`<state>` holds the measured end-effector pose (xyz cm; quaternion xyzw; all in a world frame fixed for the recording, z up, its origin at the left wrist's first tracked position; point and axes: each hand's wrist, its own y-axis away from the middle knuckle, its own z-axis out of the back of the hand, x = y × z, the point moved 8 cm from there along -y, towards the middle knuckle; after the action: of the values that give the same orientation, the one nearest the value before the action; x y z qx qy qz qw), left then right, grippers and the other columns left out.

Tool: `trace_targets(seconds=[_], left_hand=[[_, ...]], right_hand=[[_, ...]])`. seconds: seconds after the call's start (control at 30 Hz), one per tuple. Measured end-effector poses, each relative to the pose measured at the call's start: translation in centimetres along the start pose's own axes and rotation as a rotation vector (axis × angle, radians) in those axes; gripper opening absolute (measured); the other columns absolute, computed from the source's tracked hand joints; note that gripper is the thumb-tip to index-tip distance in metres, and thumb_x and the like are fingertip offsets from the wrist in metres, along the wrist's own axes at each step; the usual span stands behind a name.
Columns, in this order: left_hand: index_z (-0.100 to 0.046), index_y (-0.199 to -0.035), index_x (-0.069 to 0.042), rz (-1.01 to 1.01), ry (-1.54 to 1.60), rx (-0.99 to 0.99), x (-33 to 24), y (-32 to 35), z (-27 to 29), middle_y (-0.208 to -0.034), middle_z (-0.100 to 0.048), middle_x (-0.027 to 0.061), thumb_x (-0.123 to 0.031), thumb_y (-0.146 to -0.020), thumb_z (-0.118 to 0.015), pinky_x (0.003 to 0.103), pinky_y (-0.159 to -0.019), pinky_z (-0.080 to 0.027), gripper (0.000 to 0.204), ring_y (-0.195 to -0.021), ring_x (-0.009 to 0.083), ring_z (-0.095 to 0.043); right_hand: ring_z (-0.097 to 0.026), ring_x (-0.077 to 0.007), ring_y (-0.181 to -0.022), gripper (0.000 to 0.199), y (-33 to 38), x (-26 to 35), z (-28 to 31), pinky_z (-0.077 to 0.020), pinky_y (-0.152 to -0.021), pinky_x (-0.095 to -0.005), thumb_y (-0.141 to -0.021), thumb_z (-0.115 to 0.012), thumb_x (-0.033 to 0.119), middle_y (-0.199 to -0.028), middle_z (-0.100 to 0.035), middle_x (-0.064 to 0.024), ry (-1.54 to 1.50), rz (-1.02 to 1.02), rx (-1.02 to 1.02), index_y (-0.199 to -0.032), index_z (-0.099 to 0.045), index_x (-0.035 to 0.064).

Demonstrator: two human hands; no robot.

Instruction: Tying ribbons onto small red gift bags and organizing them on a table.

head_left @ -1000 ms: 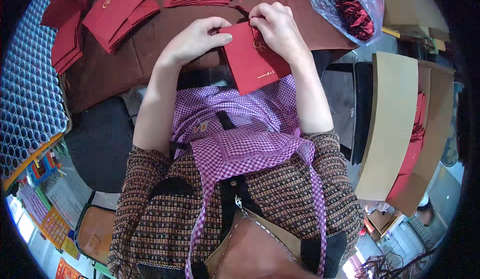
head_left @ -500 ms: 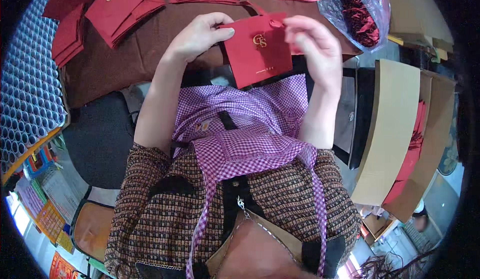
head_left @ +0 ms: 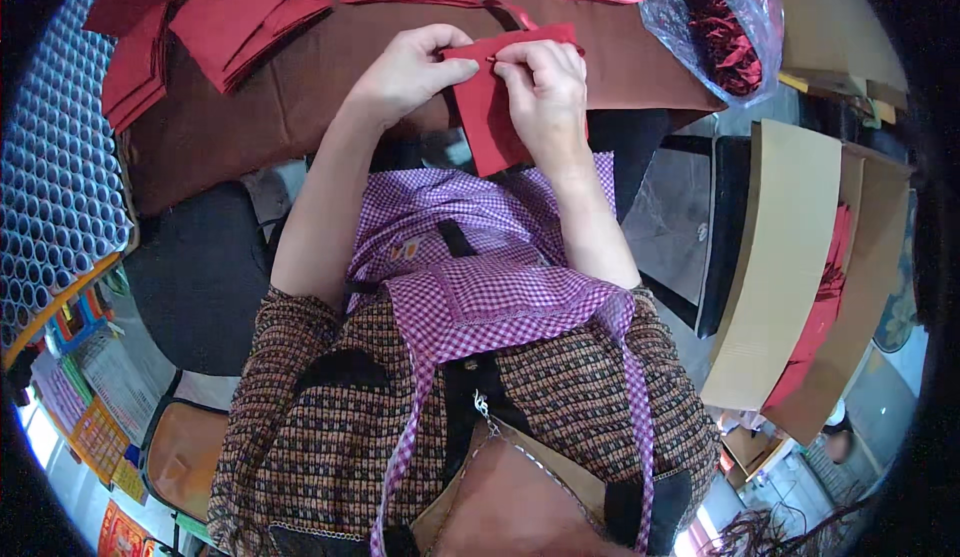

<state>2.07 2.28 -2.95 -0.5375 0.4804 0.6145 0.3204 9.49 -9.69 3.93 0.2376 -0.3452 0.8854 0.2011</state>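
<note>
A flat red gift bag [head_left: 487,122] with gold print hangs over the near edge of the brown-covered table. My left hand [head_left: 410,72] grips its upper left corner, thumb on the front face. My right hand [head_left: 548,82] lies across the upper front, finger and thumb pinched together near the left side of the top edge. A bit of dark red ribbon shows at those fingertips. More red ribbon [head_left: 515,12] runs out behind the bag's top edge. The right hand hides most of the gold print.
Stacks of flat red bags [head_left: 245,17] lie across the far left and middle of the brown tablecloth [head_left: 230,142]. A clear plastic bag [head_left: 655,22] of red ribbons sits at the far right. An open cardboard box [head_left: 785,257] with red pieces stands at my right.
My right hand has moved left from beside the bag's right edge onto its front, its fingers closing into a pinch. The left hand keeps its hold on the corner.
</note>
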Motion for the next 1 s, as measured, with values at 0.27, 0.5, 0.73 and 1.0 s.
trace_targets(seconds=[0.27,0.5,0.73,1.0], left_hand=[[-0.062,-0.099,-0.002,-0.055,-0.024,-0.049,0.0,0.0,0.2,-0.088,-0.061,-0.0029,-0.007,-0.082,-0.065,0.02,-0.07,-0.046,0.018,-0.078,0.0041,-0.055],[-0.062,-0.098,-0.002,-0.17,-0.284,-0.129,-1.6,0.6,0.1,-0.087,-0.058,-0.0027,-0.009,-0.081,-0.066,0.021,-0.067,-0.044,0.019,-0.075,0.0046,-0.051],[-0.064,-0.094,0.002,-0.37,-0.403,-0.204,-3.2,1.3,-0.5,-0.089,-0.06,0.0121,-0.007,-0.075,-0.065,0.031,-0.074,-0.048,0.021,-0.081,0.024,-0.06],[-0.062,-0.094,0.005,-0.36,-0.312,-0.155,-2.5,1.5,-1.2,-0.088,-0.058,0.0052,-0.002,-0.08,-0.063,0.025,-0.074,-0.045,0.016,-0.084,0.0117,-0.056]], right_hand=[[-0.06,-0.0277,-0.078,0.009,-0.2,0.5,0.0,-0.0449,-0.075,-0.0372,-0.072,-0.069,0.008,-0.078,-0.064,-0.0097,-0.009,-0.016,0.027,-0.078,-0.064,0.0039],[-0.061,-0.0293,-0.076,0.009,-0.2,0.5,0.1,-0.0465,-0.074,-0.0385,-0.074,-0.068,0.009,-0.076,-0.064,-0.0118,-0.004,-0.057,0.044,-0.077,-0.063,0.0025],[-0.06,-0.0304,-0.075,0.008,-0.4,1.3,0.1,-0.0468,-0.073,-0.0393,-0.074,-0.067,0.007,-0.076,-0.064,-0.0135,0.042,-0.045,0.046,-0.078,-0.062,0.0012],[-0.062,-0.0279,-0.075,0.008,0.1,0.4,-0.2,-0.0486,-0.07,-0.0372,-0.076,-0.066,0.006,-0.078,-0.065,-0.0131,-0.064,-0.112,-0.058,-0.079,-0.061,0.0008]])
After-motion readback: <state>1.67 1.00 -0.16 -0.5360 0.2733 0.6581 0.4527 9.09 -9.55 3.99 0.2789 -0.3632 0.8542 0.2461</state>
